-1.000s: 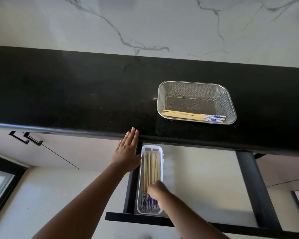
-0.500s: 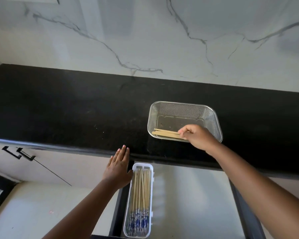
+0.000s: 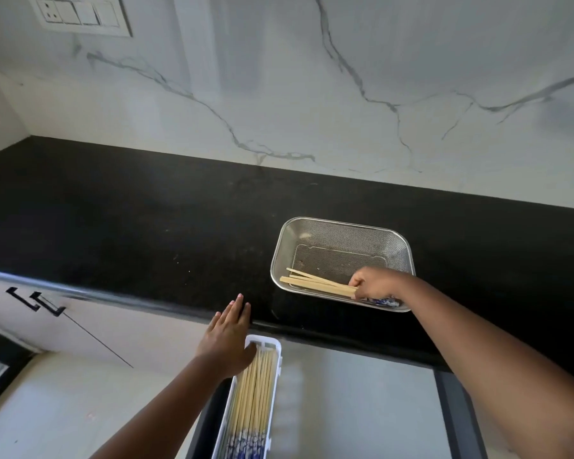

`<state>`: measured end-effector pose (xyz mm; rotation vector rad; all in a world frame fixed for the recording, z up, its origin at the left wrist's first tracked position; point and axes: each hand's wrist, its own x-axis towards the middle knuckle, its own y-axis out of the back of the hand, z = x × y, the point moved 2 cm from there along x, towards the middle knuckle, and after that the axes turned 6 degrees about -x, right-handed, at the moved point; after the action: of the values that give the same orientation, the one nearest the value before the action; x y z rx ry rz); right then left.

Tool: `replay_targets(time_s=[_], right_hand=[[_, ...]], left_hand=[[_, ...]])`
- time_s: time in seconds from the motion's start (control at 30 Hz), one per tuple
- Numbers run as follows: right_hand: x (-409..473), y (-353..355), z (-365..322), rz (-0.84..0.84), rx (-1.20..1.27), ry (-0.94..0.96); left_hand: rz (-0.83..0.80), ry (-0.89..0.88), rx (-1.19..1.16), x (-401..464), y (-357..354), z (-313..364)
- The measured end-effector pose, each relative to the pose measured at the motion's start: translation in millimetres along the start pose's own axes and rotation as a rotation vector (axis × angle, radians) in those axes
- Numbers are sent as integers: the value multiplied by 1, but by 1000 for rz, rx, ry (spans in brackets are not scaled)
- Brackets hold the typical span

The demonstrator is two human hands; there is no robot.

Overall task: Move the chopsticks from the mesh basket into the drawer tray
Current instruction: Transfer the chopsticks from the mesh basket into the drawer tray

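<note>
A steel mesh basket [image 3: 342, 228] stands on the black counter [image 3: 146, 226] at the right. Inside it lie a few wooden chopsticks [image 3: 312, 282] with blue-patterned ends, along the near wall. My right hand [image 3: 376, 282] is inside the basket, fingers closed around the chopsticks near their patterned ends. Below the counter edge, a narrow white drawer tray [image 3: 264, 341] holds several chopsticks [image 3: 252, 395] laid lengthwise. My left hand [image 3: 227, 336] lies flat, fingers straight, against the counter edge at the tray's far left corner.
The open drawer [image 3: 362, 402] has a pale floor right of the tray and a dark frame [image 3: 458, 412]. White cabinet doors with black handles [image 3: 35, 301] sit at the left. A marble backsplash [image 3: 312, 94] with a switch plate [image 3: 80, 14] rises behind the counter.
My right hand left the drawer tray, went up to the mesh basket and closed on the chopsticks there. The view tilted upward. My left hand stayed at the counter edge.
</note>
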<state>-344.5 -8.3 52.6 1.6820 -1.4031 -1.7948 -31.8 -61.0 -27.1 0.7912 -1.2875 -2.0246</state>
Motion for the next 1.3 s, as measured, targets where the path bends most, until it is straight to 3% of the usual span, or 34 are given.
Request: replay_targets(time_s=[0.5, 0.73, 0.93, 1.13, 1.3], right_hand=[[-3, 4, 11, 121, 76, 80], [-69, 13, -10, 167, 401, 163], [-147, -39, -54, -83, 811, 236], [-138, -153, -80, -242, 721, -79], [-94, -229, -118, -143, 895, -356]], left_hand=[[-17, -2, -95, -5, -5, -4], [-30, -39, -92, -14, -7, -15], [2, -110, -43, -30, -7, -33], [-6, -133, -95, -29, -9, -38], [-9, -144, -112, -27, -9, -37]])
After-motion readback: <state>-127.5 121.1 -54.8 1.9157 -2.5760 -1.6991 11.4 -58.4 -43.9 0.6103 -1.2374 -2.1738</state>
